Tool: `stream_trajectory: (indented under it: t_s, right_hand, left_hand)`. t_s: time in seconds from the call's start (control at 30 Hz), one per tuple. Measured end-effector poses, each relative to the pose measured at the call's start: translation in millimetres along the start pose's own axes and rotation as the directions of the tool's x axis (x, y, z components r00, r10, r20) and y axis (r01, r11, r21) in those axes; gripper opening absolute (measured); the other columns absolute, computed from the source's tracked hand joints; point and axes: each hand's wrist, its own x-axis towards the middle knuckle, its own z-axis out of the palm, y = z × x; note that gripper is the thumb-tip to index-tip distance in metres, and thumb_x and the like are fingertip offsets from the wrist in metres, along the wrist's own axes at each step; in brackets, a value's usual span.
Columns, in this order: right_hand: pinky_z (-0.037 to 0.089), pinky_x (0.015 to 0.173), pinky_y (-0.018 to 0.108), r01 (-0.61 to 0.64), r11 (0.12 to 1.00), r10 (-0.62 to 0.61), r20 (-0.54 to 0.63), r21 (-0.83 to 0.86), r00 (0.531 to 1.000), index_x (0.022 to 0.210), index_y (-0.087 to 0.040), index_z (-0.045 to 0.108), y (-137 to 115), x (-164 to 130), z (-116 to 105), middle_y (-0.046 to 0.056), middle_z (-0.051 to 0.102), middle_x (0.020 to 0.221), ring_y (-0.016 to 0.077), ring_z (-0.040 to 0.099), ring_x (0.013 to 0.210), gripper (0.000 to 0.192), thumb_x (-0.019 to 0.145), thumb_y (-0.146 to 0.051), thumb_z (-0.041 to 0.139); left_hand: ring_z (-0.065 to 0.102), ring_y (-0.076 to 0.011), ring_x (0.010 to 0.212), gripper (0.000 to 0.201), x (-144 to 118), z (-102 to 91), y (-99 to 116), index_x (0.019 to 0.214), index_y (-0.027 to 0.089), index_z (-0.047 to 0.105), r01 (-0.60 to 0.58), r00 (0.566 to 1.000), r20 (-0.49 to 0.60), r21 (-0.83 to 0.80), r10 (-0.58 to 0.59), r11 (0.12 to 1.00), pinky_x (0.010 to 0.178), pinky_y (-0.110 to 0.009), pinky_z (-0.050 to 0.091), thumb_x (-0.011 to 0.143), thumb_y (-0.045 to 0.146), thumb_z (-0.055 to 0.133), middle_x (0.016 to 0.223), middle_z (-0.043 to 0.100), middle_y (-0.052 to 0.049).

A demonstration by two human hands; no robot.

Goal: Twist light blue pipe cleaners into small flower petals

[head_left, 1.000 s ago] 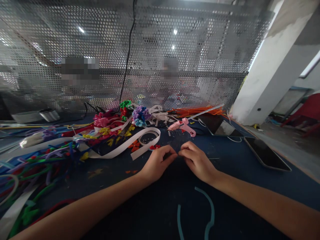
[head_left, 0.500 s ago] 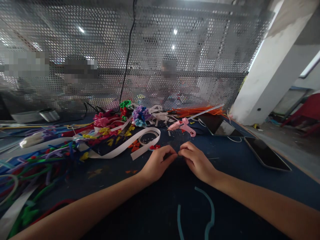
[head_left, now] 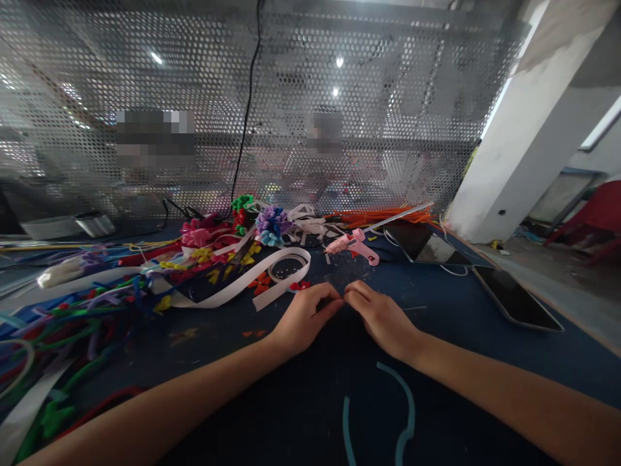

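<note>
My left hand (head_left: 310, 316) and my right hand (head_left: 381, 317) meet fingertip to fingertip above the dark blue table (head_left: 291, 401). Both are closed in a pinch; whatever lies between the fingers is too small or hidden to make out. Nearer to me lie two teal pipe cleaners, a curved one (head_left: 408, 408) and a shorter one (head_left: 346, 427). A pink glue gun (head_left: 356, 244) with a long glue stick rests just beyond my hands. Left of it, a white ribbon (head_left: 237, 285) loops over the table, beside a small red flower (head_left: 299, 285).
Heaped at the left are many coloured pipe cleaners (head_left: 72, 336), with fuzzy flowers (head_left: 272, 223) behind. Two dark tablets, one nearer (head_left: 517, 298) and one farther (head_left: 427, 243), lie at the right. A perforated metal screen (head_left: 301, 116) closes off the back, with people behind it.
My right hand has turned slightly and its fingers have drawn in closer against the left fingertips. The left hand stays nearly still.
</note>
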Motion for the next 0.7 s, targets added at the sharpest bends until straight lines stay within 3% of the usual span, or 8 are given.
stream_trajectory:
  t_s: [0.47,0.7]
  right_hand:
    - [0.049,0.071,0.031,-0.006,0.998,0.006,0.005,0.062,1.0,0.095,-0.018,0.048,0.5,-1.6,-1.3,0.008,0.052,0.104,0.02,0.057,0.09,0.016,0.081,-0.012,0.05]
    - [0.05,0.074,0.034,0.01,0.994,-0.004,-0.062,0.109,0.998,0.094,-0.016,0.048,-3.5,-0.8,-1.8,0.009,0.054,0.096,0.0194,0.057,0.087,0.013,0.09,-0.022,0.038]
  left_hand:
    - [0.048,-0.0086,0.053,0.017,-0.6,-0.4,2.2,0.076,0.017,0.055,0.001,1.0,-0.018,-0.041,-0.002,0.999,0.052,-0.019,0.037,0.085,0.028,0.047,0.066,0.056,0.003]
    - [0.048,-0.0094,0.055,0.018,0.1,-0.8,2.1,0.074,0.016,0.056,-0.012,0.999,-0.053,-0.036,0.01,0.999,0.052,-0.019,0.037,0.085,0.027,0.046,0.063,0.053,0.003]
